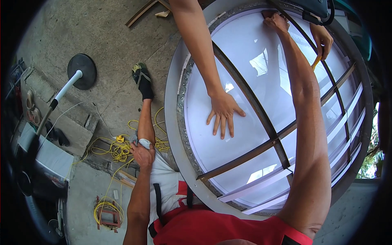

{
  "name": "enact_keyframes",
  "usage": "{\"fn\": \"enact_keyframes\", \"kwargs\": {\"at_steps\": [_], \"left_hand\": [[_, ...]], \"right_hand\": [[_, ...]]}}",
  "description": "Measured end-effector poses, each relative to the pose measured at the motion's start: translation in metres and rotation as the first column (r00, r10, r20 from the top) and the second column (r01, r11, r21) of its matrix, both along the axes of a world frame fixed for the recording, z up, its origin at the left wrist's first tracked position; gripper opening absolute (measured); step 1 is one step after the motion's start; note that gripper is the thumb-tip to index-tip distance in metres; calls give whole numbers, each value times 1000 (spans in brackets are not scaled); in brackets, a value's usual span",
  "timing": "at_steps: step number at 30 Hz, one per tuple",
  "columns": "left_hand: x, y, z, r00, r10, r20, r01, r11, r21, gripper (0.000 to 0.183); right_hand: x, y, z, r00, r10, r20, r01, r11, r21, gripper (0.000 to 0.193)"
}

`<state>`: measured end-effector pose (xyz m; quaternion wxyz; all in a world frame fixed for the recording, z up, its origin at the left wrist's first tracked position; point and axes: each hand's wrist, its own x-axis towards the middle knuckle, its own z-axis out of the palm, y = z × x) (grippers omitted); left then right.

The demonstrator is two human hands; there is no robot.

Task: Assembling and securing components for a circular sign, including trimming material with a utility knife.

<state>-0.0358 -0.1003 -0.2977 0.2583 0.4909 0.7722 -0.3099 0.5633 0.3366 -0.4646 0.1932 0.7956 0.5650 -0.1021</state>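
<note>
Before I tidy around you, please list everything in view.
Floor: 1, grey, left
Round frame: 1, grey, right
Panel: 1, white, inside frame
Bars: at least 3, dark, across panel
Strips: several, white, lower right
Cord: several loops, yellow, lower left
Reel: 1, reddish, lower left
Pole stand: 1, white-and-black, left
Shoes: several, dark and tan, far left
Wood pieces: several, brown, top
Dark piece: 1, brown, panel top
Other hands: 2, bare, mid-panel and upper right
Yellow item: 1, yellow, upper right
Trousers: 1, white, lower centre
Top: 1, red, bottom
Left grip: 1, bare, at trouser leg
Right grip: 1, bare, on dark piece
</note>
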Motion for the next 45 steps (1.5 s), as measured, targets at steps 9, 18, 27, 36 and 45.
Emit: {"fn": "enact_keyframes", "kwargs": {"at_steps": [9,18,27,36,45], "left_hand": [[3,5,-7,999,-11,41,12,1000,-21,60],[-2,4,-4,999,1,42,1,999,-43,58],[-6,-1,-4,999,-12,38,13,1000,-17,57],[-1,11,2,998,0,60,6,996,-94,59],[-11,-6,-5,997,-37,64,39,999,-21,59]], "right_hand": [[-11,-5,12,996,75,-43,-78,995,-67,55],[-88,-44,-5,928,236,-288,-258,965,-43,63],[-138,-71,2,833,313,-455,-408,904,-125,76],[-170,-100,31,578,381,-722,-583,812,-39,61],[-171,-112,22,352,457,-817,-704,704,90,59]]}}
